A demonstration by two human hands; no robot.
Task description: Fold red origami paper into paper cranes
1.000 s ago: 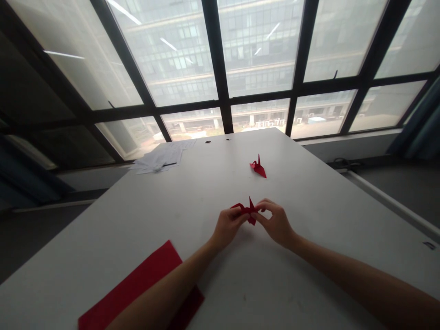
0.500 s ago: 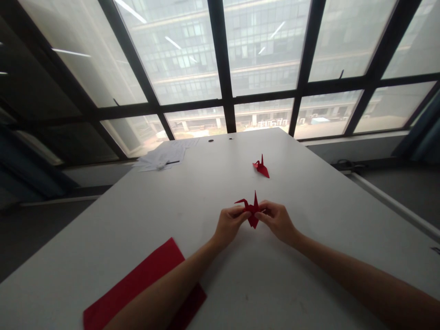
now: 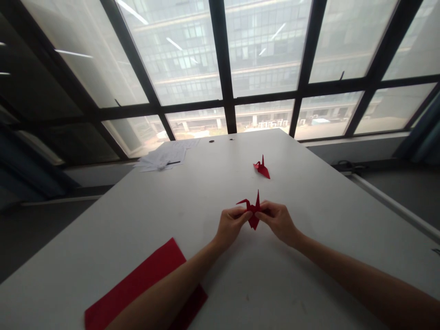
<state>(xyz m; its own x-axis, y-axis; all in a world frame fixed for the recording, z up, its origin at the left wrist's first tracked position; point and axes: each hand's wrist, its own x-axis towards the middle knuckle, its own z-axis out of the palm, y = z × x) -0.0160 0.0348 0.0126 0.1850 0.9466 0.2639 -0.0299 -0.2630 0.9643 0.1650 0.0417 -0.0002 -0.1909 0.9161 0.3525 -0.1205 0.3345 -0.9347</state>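
Note:
A red folded paper crane (image 3: 254,221) is pinched between my two hands, just over the white table (image 3: 165,201). Its bent head points left and its thin tail stands upright. My left hand (image 3: 231,225) grips the left side with thumb and fingers closed. On the other side, my right hand (image 3: 277,221) holds it the same way. The fingertips behind the paper are hidden. Beyond my hands, a second red paper crane (image 3: 263,170) rests on the table with nobody touching it.
Red paper (image 3: 140,282) lies at the front left, partly covered by my left forearm. Loose white sheets (image 3: 161,155) with a dark pen (image 3: 173,162) on them are at the far left. Dark-framed windows (image 3: 228,110) stand behind the table.
The crane's tail and head have shifted slightly right between my fingers. Both hands keep their pinch and stay almost in place.

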